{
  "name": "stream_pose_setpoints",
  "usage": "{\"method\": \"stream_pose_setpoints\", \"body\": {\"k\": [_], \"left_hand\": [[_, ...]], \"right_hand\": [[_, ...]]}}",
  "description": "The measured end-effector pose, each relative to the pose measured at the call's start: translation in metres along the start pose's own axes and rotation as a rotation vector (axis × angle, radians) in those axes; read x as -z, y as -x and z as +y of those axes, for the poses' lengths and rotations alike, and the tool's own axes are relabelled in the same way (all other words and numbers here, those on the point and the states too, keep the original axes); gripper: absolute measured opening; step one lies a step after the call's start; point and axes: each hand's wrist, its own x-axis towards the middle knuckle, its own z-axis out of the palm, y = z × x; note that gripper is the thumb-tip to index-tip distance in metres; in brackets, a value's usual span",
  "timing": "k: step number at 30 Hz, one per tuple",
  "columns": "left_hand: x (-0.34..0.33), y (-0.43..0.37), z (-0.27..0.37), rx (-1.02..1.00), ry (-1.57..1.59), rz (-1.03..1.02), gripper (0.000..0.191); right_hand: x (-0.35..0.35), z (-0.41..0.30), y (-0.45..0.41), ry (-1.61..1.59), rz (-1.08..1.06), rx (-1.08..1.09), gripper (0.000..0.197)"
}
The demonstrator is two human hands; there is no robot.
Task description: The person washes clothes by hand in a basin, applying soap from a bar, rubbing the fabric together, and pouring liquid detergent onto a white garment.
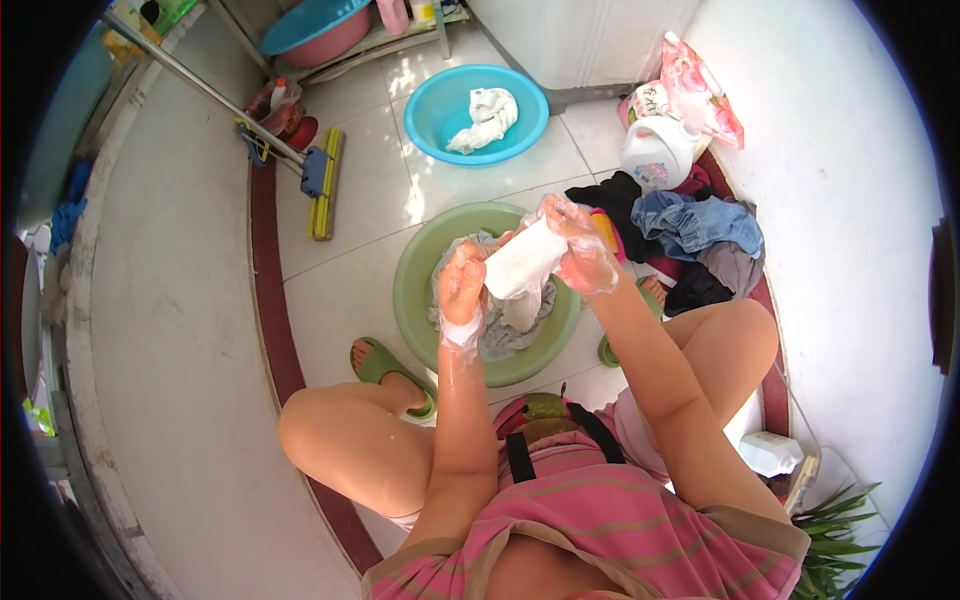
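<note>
A wet white cloth (526, 259) is stretched taut between my two hands, with a limp end hanging below. My left hand (463, 285) grips one end, thumb upward; lather covers the fingers and wrist. At the other end, my right hand (583, 251) is closed on the fabric, its palm and wrist also soapy. Both hands are above a light green plastic basin (409, 319) on the tiled floor between my feet. Inside the basin lie wet grey and whitish clothes (504, 341), partly hidden by the hands and the cloth.
Ahead stands a blue basin (420, 146) holding a twisted white garment (487, 120). A sponge mop (322, 180) leans at the left. Piled clothes (694, 225), a white detergent jug (656, 154) and a pink package (701, 94) lie along the right wall.
</note>
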Motion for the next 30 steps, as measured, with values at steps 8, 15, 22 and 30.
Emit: {"method": "stream_pose_setpoints", "body": {"k": [8,15,22,30], "left_hand": [[0.059,0.01,-0.053,0.068,0.761,0.004,0.038],[-0.018,0.016,-0.034,0.429,0.758,0.335,0.058],[-0.002,0.009,-0.066,0.465,1.324,-0.174,0.05],[0.035,0.024,-0.089,0.319,0.97,0.081,0.039]], "right_hand": [[-0.092,0.061,0.027,1.306,-0.513,0.715,0.017],[-0.042,0.054,-0.028,1.847,0.322,0.445,0.02],[-0.03,0.098,-0.003,1.581,-0.044,0.762,0.018],[-0.024,0.104,-0.005,1.57,0.161,0.266,0.012]]}}
